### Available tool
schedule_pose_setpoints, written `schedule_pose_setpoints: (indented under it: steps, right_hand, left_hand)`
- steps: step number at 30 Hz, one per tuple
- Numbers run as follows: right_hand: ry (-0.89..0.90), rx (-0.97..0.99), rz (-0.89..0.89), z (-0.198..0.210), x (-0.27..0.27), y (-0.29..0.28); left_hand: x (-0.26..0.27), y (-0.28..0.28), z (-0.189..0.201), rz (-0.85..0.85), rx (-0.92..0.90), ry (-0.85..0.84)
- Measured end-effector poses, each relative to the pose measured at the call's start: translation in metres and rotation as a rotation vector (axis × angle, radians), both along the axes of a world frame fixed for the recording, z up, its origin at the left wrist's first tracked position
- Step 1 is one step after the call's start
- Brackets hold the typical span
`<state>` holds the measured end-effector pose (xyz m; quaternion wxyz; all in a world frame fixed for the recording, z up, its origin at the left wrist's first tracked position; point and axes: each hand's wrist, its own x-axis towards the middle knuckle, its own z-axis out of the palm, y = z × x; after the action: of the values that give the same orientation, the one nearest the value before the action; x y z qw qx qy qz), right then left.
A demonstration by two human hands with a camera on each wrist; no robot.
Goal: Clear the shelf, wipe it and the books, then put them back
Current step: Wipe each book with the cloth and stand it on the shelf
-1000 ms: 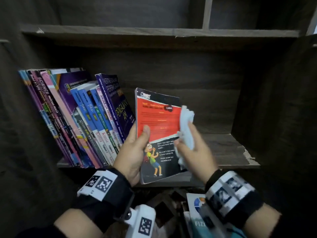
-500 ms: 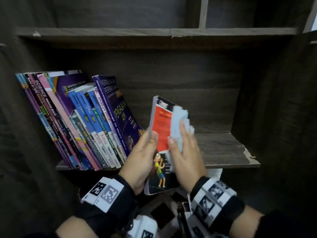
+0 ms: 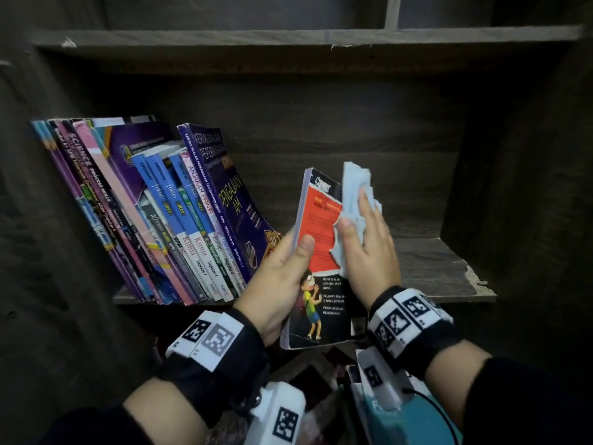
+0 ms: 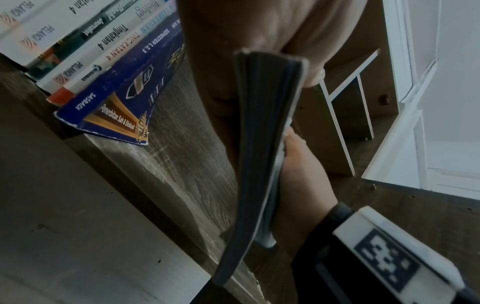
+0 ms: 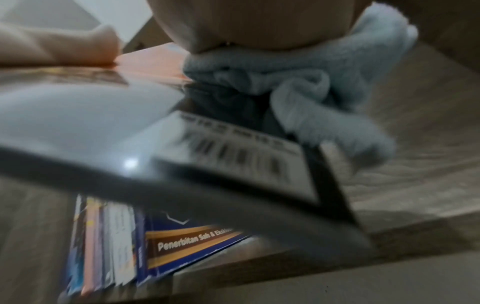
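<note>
A thin book with a red and black back cover [image 3: 321, 245] stands nearly upright in front of the dark wooden shelf [image 3: 430, 264]. My left hand [image 3: 282, 274] grips its left edge, thumb on the cover; the left wrist view shows the book edge [image 4: 262, 144] on. My right hand [image 3: 369, 239] presses a pale blue cloth [image 3: 354, 194] flat against the cover's right side, fingers straight. The cloth [image 5: 311, 82] bunches over the book's barcode [image 5: 233, 156] in the right wrist view. A row of books [image 3: 154, 213] leans left on the shelf's left half.
The shelf's right half is bare wood with a chipped front corner [image 3: 475, 277]. An upper shelf board [image 3: 288, 36] runs overhead. More books [image 3: 404, 419] lie below by my right wrist. Dark side panels close the shelf on both sides.
The book has turned from facing me to nearly edge-on and moved up and right. My right hand with the cloth has slid from the right edge onto the upper cover.
</note>
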<state>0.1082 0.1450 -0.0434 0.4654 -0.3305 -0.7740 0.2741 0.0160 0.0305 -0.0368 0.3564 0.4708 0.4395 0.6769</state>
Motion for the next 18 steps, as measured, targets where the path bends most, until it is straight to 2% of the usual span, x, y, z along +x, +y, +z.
schedule_pose_setpoints:
  steps: [3, 5, 7, 10, 13, 18]
  right_hand:
    - [0.081, -0.235, 0.0, 0.001, -0.002, 0.004]
    - [0.256, -0.392, 0.078, -0.004, -0.005, 0.007]
    - [0.343, -0.547, 0.201, -0.01, -0.009, 0.008]
    - [0.319, -0.735, 0.397, -0.019, -0.011, 0.013]
    - [0.344, -0.936, 0.521, -0.012, -0.005, 0.013]
    - [0.315, -1.061, 0.682, 0.006, 0.014, 0.011]
  left_hand:
    - [-0.005, 0.001, 0.006, 0.062, 0.051, -0.042]
    - [-0.011, 0.002, 0.009, 0.107, 0.084, -0.103]
    - [-0.02, 0.002, 0.012, 0.17, 0.112, -0.145]
    - [-0.034, 0.001, 0.015, 0.268, 0.127, -0.181]
    - [-0.047, -0.001, 0.015, 0.33, 0.129, -0.095]
    - [-0.056, 0.001, 0.008, 0.419, 0.121, 0.034]
